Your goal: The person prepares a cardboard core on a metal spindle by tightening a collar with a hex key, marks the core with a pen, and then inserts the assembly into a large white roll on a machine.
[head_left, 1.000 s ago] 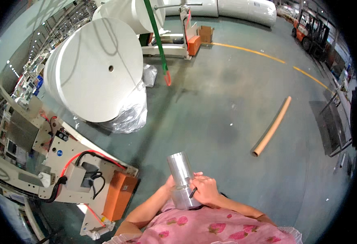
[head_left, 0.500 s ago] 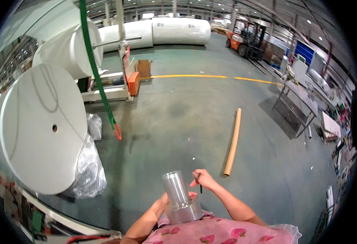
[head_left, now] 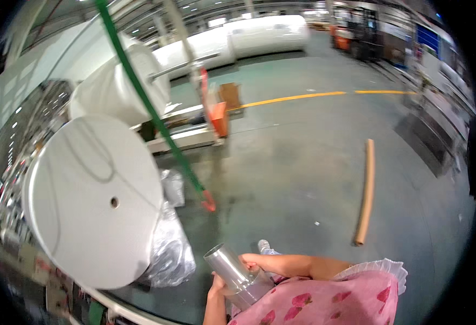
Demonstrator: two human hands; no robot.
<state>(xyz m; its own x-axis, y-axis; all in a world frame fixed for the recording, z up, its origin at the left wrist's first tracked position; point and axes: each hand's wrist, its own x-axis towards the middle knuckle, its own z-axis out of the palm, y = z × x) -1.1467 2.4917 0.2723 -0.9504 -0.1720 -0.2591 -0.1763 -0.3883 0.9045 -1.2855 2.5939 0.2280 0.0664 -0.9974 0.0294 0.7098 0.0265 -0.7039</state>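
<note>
Stepped metal cylinder [head_left: 237,275] at your front, tilted, its narrower bare end up and to the left, its wider part down against your pink apron [head_left: 330,306]. Your left hand [head_left: 217,283] is clasped on its left side. Your right hand [head_left: 249,262] has curled fingers against its right side; whether they clamp it, you cannot tell from this view.

Left of you, closest bulk: a huge white roll [head_left: 94,211], flat end facing you, small dark core hole near its middle. Crumpled clear plastic [head_left: 170,254] spills from its right edge onto the floor, near the cylinder. Behind it, a second white roll [head_left: 113,86] with a bar reaching out of its end.

Green strap [head_left: 151,114] hangs slantwise across the view in front of both rolls; its red loop [head_left: 209,201] dangles ahead of you, above the cylinder in view.

Farther on: an orange block [head_left: 218,119] at the machine frame's end, a brown carton [head_left: 229,95] just beside it, then a yellow floor line [head_left: 292,100]. Beyond that line, long wrapped white rolls [head_left: 270,37] and, to their right, a forklift [head_left: 354,38], blurred.

Right side: a brown tube [head_left: 366,195] lies lengthwise on the grey-green floor [head_left: 281,179], well apart from your hands. A light shoe [head_left: 263,245] shows just past your right forearm.
</note>
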